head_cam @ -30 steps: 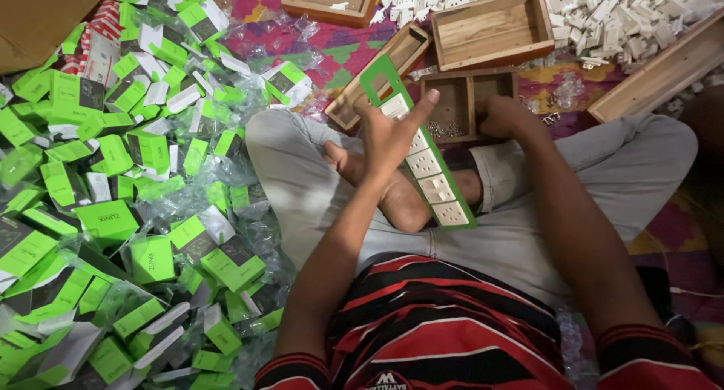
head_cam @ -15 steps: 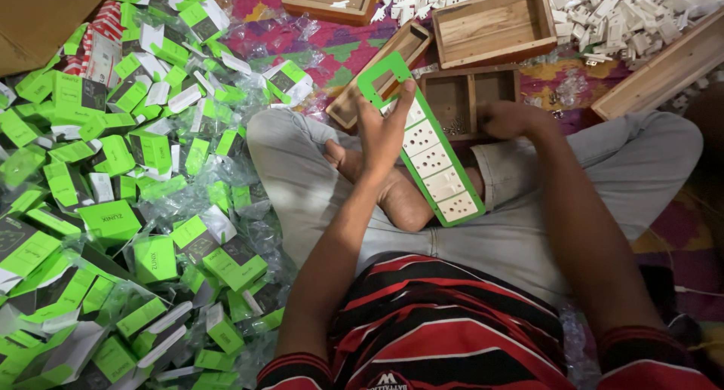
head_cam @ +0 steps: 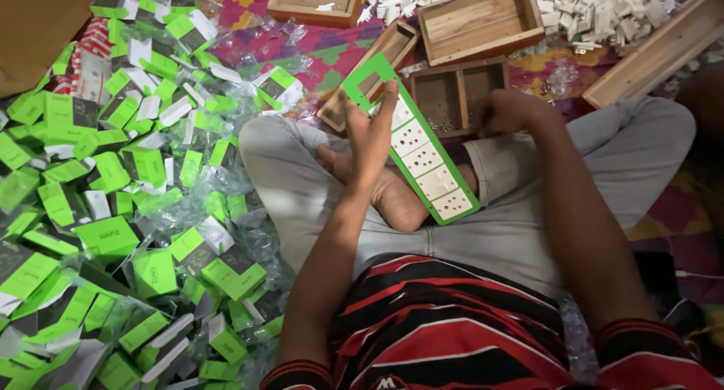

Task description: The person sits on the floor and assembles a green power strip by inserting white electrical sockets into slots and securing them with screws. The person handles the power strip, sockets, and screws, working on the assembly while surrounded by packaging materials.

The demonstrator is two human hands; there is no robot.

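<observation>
My left hand (head_cam: 371, 137) holds a long green-framed socket strip (head_cam: 422, 156) with several white sockets, tilted over my crossed legs. Its lower end rests near my knee; its upper end is an empty green frame. My right hand (head_cam: 507, 111) is curled at the edge of a small dark wooden tray (head_cam: 456, 96) with two compartments and small metal bits inside. Whether it holds anything is hidden.
A heap of green and white small boxes (head_cam: 113, 209) and clear plastic wrappers covers the floor at left. Light wooden trays (head_cam: 483, 20) and a pile of white plastic parts (head_cam: 603, 9) lie at the top. A brown cardboard box (head_cam: 34, 28) sits top left.
My left hand has slid down and turned the socket strip slightly, bringing its lower end further right over my leg. My right hand stays at the wooden tray.
</observation>
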